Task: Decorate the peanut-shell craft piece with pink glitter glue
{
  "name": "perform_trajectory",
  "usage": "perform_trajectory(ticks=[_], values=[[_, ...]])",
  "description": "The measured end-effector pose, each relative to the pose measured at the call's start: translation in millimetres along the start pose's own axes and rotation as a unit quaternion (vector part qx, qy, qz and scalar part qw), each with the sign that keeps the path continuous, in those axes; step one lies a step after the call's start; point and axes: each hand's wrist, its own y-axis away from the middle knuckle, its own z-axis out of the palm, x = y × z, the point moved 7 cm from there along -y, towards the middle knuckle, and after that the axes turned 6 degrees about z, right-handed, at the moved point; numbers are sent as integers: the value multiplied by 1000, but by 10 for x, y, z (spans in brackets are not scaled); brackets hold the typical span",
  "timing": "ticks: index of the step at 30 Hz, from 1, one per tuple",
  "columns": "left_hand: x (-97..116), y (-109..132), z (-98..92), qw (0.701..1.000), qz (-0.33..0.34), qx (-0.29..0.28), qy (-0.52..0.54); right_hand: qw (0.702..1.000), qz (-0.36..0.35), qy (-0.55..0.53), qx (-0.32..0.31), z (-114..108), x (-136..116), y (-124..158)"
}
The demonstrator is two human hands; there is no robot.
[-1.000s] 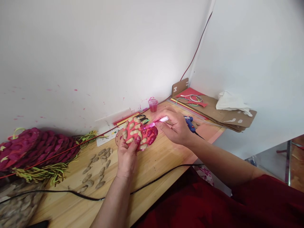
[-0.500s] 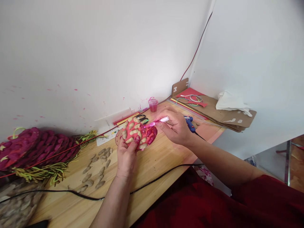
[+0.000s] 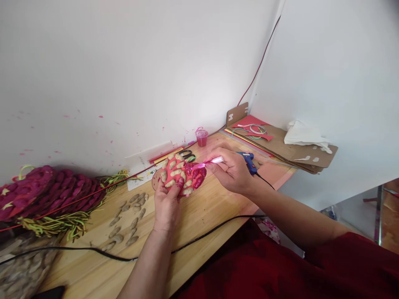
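Observation:
My left hand [image 3: 168, 199] grips the near left edge of a red card disc covered with peanuts [image 3: 177, 170], its thumb on top. The peanuts at the disc's right side are coated in wet magenta paint; the others are bare tan shells. Between the thumb and fingers of my right hand [image 3: 229, 168] is a white-handled paintbrush [image 3: 217, 160]. Its pink-stained tip touches the painted peanuts. Behind the disc, a clear cup of magenta paint [image 3: 202, 138] stands by the wall. Loose peanuts [image 3: 134, 218] lie on the wooden table [image 3: 199, 216] left of my left hand.
Painted discs with yellow-green yarn fringes [image 3: 56, 191] are stacked at the left. A bag of peanuts [image 3: 25, 265] lies nearer. Black-handled scissors [image 3: 188, 155], a blue glue gun [image 3: 249, 162] and cardboard sheets [image 3: 280, 143] are beyond my hands. A black cable [image 3: 212, 232] crosses the table.
The brush in my right hand has shifted slightly right and tilted flatter, its tip still on the painted side. My left hand holds the disc in nearly the same place.

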Motion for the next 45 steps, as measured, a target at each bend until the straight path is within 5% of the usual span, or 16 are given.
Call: perform_trajectory(ticks=[45], values=[[-11,25,30,999,-29,21,28,1000,0,-22,2,5,-35,-113]])
